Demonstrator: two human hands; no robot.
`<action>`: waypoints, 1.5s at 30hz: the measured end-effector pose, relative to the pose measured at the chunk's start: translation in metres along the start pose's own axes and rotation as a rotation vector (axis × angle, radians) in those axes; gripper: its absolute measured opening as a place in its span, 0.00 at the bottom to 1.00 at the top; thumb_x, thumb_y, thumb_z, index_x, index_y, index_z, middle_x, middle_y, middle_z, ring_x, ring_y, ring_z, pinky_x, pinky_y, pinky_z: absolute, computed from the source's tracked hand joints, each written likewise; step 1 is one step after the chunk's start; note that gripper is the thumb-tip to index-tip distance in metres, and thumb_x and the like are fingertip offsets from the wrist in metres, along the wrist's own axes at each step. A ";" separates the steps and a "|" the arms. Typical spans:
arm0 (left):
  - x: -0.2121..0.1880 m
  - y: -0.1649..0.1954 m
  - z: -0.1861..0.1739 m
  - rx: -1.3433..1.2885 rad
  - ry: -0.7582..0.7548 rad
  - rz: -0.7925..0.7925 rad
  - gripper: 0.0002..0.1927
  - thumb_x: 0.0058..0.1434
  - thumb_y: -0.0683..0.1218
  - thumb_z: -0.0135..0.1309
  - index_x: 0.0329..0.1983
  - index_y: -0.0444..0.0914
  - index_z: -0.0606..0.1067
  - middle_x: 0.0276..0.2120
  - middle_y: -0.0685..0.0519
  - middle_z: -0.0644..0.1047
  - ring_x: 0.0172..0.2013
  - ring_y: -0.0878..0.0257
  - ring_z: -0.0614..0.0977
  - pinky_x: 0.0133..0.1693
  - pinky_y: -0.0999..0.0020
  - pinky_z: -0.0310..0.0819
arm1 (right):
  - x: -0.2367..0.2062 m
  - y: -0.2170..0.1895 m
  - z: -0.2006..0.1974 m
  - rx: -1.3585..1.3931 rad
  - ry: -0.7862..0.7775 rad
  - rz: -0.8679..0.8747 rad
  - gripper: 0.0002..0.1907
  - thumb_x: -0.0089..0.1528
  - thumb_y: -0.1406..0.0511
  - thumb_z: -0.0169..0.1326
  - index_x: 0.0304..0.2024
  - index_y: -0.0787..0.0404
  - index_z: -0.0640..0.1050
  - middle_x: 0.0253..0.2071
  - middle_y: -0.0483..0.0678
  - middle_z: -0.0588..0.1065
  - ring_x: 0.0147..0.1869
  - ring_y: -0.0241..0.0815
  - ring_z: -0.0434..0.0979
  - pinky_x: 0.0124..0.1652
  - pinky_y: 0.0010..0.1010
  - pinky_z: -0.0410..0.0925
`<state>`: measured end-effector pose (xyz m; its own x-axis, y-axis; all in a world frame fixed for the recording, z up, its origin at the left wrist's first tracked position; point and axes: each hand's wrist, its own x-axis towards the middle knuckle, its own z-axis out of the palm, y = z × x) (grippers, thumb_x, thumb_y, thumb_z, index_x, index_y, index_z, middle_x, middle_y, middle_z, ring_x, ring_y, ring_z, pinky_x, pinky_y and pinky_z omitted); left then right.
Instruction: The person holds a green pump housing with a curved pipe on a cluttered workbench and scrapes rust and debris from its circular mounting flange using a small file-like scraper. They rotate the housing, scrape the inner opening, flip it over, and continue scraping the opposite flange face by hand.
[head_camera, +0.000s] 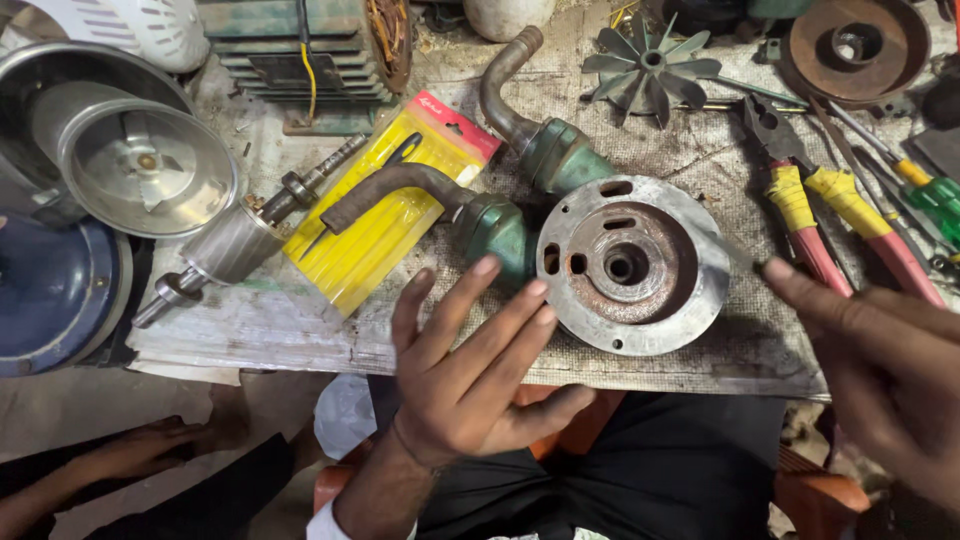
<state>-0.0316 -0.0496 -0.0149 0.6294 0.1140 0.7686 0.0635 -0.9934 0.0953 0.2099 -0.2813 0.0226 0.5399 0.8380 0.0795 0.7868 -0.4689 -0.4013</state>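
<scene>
Head view | hands apart, fingers spread, holding nothing | left hand (470, 370) beside round metal housing (632, 262) | right hand (880, 360) hovering

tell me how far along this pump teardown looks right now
Done: the rotor shaft, fan impeller and round end plate lie apart on the bench. In hand: nothing; the left hand and right hand hover open near the plate. Left: every part remains loose, none joined.

My right hand (880, 370) is blurred and cut off by the frame's edge. My left hand (470, 370) hides part of the green pipe fitting (495, 228) just beyond its fingertips.
</scene>
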 end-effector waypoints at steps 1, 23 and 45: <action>0.003 0.001 0.004 0.014 -0.012 0.013 0.32 0.69 0.69 0.59 0.55 0.37 0.80 0.56 0.51 0.81 0.64 0.49 0.76 0.72 0.45 0.43 | -0.004 0.002 -0.001 0.027 -0.051 -0.022 0.30 0.60 0.72 0.54 0.65 0.49 0.74 0.21 0.44 0.73 0.23 0.36 0.72 0.24 0.29 0.67; 0.017 -0.004 0.019 -0.013 -0.191 -0.199 0.53 0.53 0.76 0.62 0.63 0.28 0.71 0.65 0.42 0.70 0.72 0.38 0.59 0.69 0.34 0.53 | -0.014 -0.031 0.007 -0.276 -0.004 -0.153 0.33 0.55 0.69 0.61 0.63 0.40 0.78 0.23 0.39 0.78 0.21 0.38 0.78 0.26 0.33 0.73; 0.044 0.040 0.034 0.084 -0.002 -0.325 0.44 0.50 0.74 0.69 0.47 0.30 0.79 0.49 0.47 0.81 0.61 0.44 0.71 0.69 0.33 0.46 | -0.031 -0.075 0.022 -0.642 0.189 0.113 0.28 0.61 0.64 0.55 0.64 0.39 0.78 0.26 0.38 0.78 0.17 0.39 0.73 0.23 0.35 0.67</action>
<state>0.0253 -0.0846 0.0013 0.5674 0.4251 0.7052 0.3250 -0.9025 0.2825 0.1277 -0.2657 0.0303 0.6267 0.7380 0.2504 0.7123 -0.6728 0.2000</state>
